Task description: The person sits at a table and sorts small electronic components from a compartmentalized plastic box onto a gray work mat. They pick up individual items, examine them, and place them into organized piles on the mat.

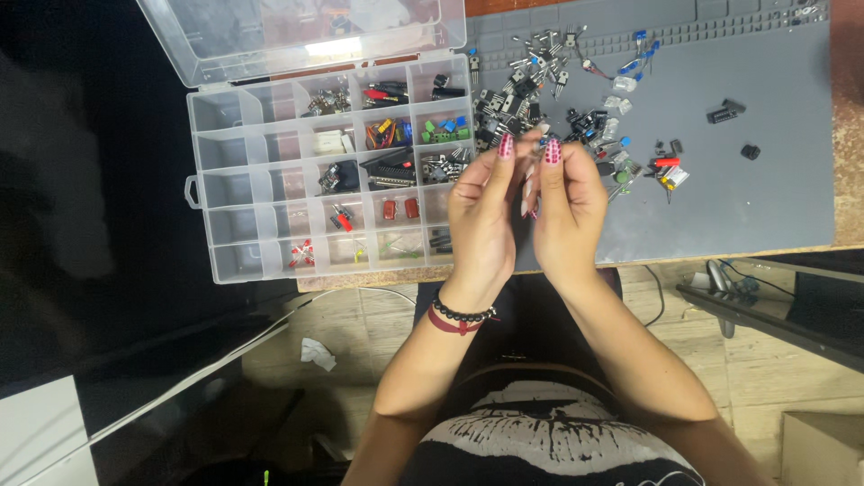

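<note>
Small dark electronic component, pinched between my left hand and right hand, sits above the grey silicone work mat. I see both sets of fingertips closed on it; its exact type is too small to tell. Loose components lie scattered just beyond. Clear plastic compartment organiser stands open to the left.

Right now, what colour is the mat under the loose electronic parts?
Grey; the mat shows best in the head view, lying on the table beside the clear organiser box.
</note>
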